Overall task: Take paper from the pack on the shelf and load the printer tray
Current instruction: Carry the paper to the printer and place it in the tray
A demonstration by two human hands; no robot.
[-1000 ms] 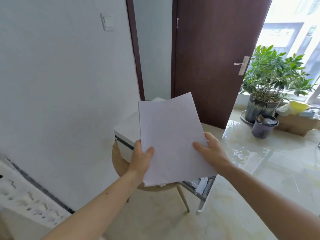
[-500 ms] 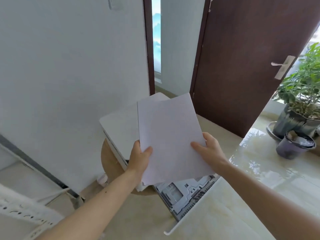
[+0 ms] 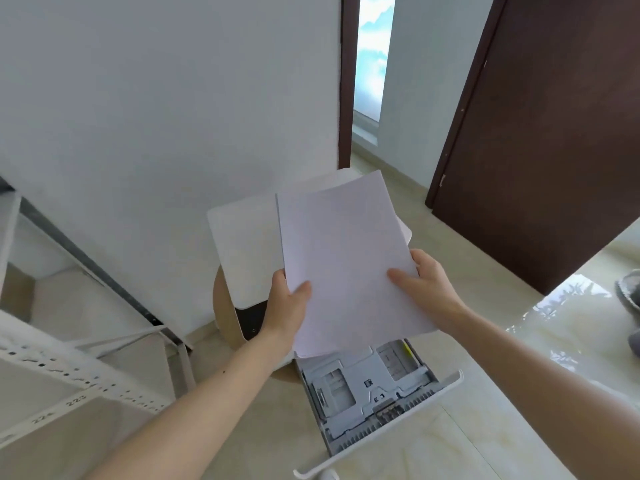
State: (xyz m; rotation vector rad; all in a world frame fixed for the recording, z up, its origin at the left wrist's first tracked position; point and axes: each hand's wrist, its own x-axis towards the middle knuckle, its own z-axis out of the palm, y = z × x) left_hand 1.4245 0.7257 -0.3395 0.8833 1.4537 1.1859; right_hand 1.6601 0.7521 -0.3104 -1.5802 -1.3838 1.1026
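A stack of white paper is held flat between both hands above the printer. My left hand grips its near left edge, thumb on top. My right hand grips the near right edge, fingers spread on the top sheet. The white printer sits on a round wooden stool, mostly behind the paper. Its grey paper tray is pulled out toward me, below the stack's near edge, and looks bare inside. The paper pack is out of view.
A white metal shelf stands at the lower left against the white wall. A dark brown door stands open at the right, with a glossy marble counter beside it. Beige floor tiles surround the round wooden stool.
The view has tilted down and left; the plant has left the frame and the open tray is now fully visible. Both hands keep the same grip on the paper over the printer.
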